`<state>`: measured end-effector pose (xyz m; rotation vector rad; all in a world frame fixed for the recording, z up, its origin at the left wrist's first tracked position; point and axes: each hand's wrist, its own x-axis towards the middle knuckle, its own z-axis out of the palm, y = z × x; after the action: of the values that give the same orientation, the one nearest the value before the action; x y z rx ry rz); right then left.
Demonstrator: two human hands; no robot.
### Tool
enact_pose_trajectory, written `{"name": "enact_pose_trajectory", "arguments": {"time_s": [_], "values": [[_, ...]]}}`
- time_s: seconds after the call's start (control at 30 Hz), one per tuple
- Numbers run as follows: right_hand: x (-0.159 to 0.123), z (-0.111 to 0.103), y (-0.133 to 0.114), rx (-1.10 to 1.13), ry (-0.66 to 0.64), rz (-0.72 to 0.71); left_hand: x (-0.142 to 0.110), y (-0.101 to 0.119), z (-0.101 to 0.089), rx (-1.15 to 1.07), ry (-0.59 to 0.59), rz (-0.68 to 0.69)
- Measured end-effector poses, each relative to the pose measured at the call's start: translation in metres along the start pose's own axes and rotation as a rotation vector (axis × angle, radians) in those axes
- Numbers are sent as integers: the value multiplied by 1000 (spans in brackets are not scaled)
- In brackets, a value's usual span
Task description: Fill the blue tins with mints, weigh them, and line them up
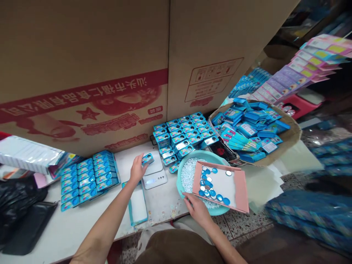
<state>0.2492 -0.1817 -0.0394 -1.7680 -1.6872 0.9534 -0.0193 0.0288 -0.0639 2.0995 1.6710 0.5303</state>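
Observation:
My left hand (138, 168) pinches a small blue box (147, 159) with a dark round window, just above a silver smartphone (155, 181). My right hand (198, 210) is at the near left rim of a turquoise basin (180, 183), fingers bent together; anything between them is too small to make out. White pellets (189, 171) fill the basin. A pink cardboard tray (242, 189) rests across it, bearing several blue and silver discs (209, 187). Rows of blue boxes with round windows (181, 137) stand behind the basin.
More blue boxes (86, 181) stand in rows at the left, near a black bag (22, 209). An open blue-edged box (139, 205) lies near the table's front edge. A carton of loose blue boxes (254, 124) is at the right. Large brown cartons (123, 44) wall off the back.

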Motion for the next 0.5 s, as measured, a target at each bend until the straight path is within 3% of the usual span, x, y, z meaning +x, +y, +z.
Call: {"name": "enact_pose_trajectory", "arguments": {"time_s": [0.27, 0.5], "values": [[10, -4, -6, -14, 20, 8, -15, -26, -13, 16, 58, -41], [15, 3, -12, -21, -21, -2, -25, -38, -16, 42, 36, -52]]}}
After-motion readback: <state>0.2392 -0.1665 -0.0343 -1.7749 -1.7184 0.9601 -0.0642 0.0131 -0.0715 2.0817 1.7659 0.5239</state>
